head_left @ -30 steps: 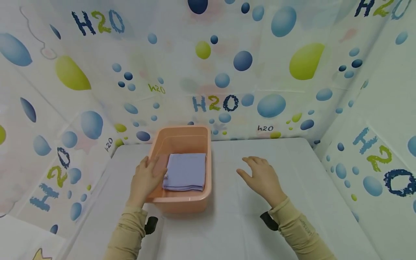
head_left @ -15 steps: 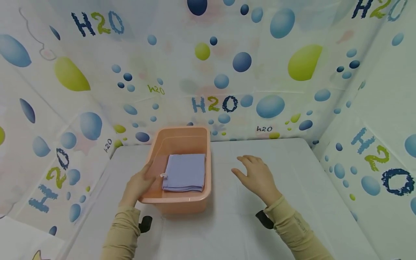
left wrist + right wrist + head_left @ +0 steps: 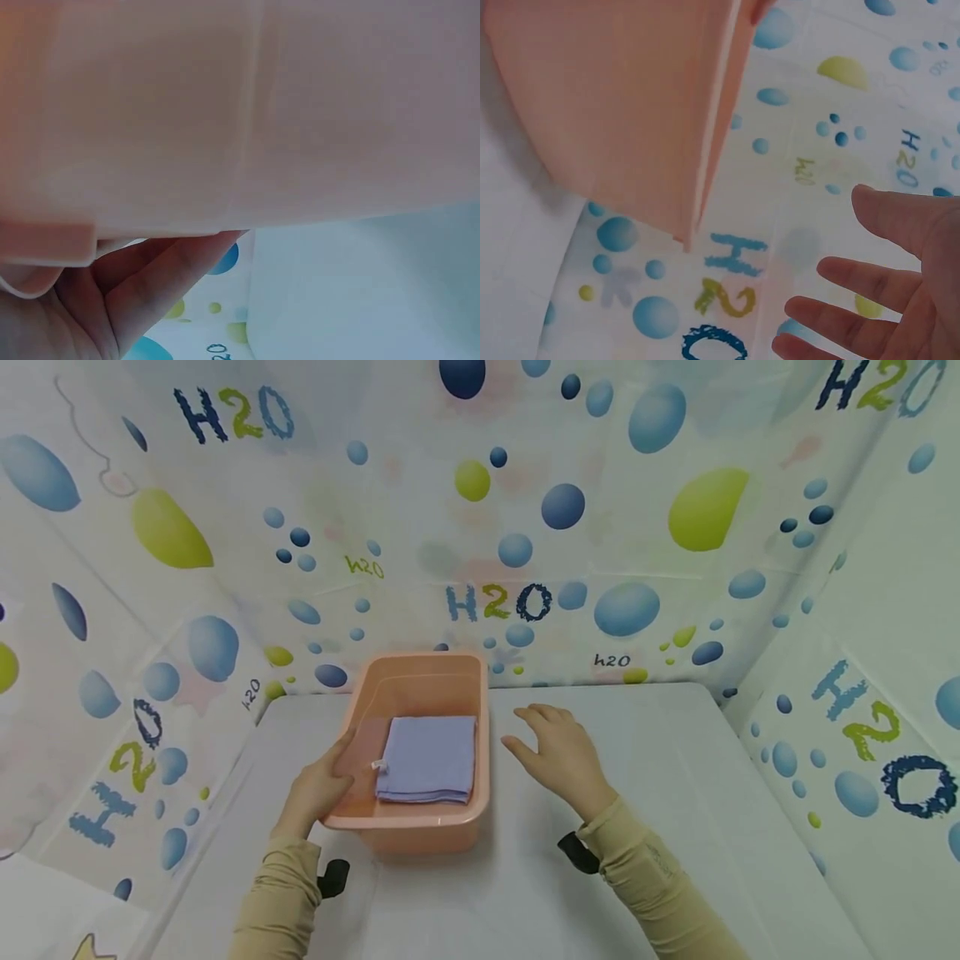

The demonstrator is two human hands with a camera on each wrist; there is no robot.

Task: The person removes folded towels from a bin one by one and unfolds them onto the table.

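Left hand (image 3: pixel 313 789): pinching the basin's left rim near the front corner, thumb over the inner side, fingers outside against the wall. Right hand (image 3: pixel 558 756): nothing held, thumb and fingers spread, apart from the basin, just beyond its right rim. Basin (image 3: pixel 483 752), one, peach plastic, rectangular, rolled rim: upright on the table, between the hands. Cloth (image 3: pixel 427 758), one, lavender, folded into a flat rectangle: lying in the basin, nearer the right wall. Tag (image 3: pixel 379 766), small, white: projecting from the cloth's left edge, near the left thumb. Table (image 3: pixel 465 906): white, beneath all. Backdrop (image 3: pixel 420 493): white, printed with blue and green bubbles and "H2O" lettering. Risks, as judged: a lift from the left rim alone would probably tip the basin, the support being one-sided, and let the cloth slide toward the low wall; the spread right fingers, brought in too low, might strike the outer wall and shove the basin; the thumb, dipping further in, might snag the tag and loosen the folds.
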